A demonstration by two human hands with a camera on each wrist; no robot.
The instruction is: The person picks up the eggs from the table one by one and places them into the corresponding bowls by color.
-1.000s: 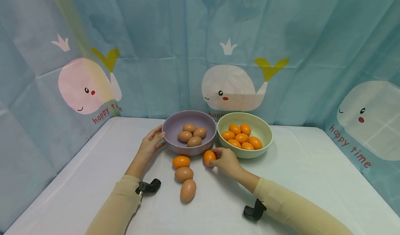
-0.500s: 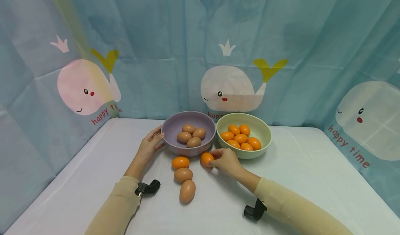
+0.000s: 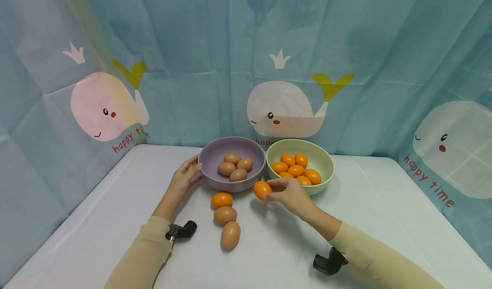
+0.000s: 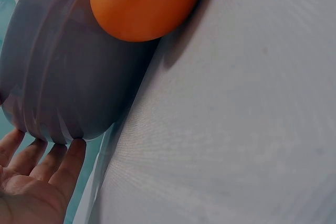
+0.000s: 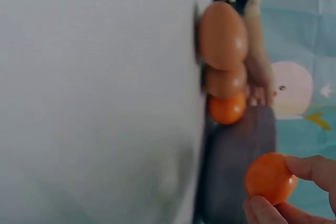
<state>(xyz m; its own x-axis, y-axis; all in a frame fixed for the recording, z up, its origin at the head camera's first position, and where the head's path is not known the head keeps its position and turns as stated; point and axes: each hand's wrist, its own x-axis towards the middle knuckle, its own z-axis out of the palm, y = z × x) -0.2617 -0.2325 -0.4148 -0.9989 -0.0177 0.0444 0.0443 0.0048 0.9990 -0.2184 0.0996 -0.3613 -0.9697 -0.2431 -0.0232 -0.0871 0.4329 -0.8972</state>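
Note:
In the head view, my right hand (image 3: 295, 197) pinches a glossy orange egg (image 3: 262, 191) between thumb and fingers. It is held above the table, in front of the gap between the purple bowl (image 3: 208, 154) and the pale green bowl (image 3: 326, 166). My left hand (image 3: 182, 181) touches the left side of the purple bowl; its fingertips rest on the outer wall (image 4: 58, 87) in the left wrist view. Several brown eggs (image 3: 238, 175) lie in the purple bowl, several orange eggs (image 3: 296, 170) in the green one.
On the white table (image 3: 276, 259), an orange egg (image 3: 221, 200), a brown egg (image 3: 225, 215) and another brown egg (image 3: 230, 235) form a row before the purple bowl. A blue whale-print curtain (image 3: 184, 105) stands behind and at both sides.
My right hand has lifted the orange egg off the table, shifting slightly right and toward the green bowl. The left hand stays at the purple bowl.

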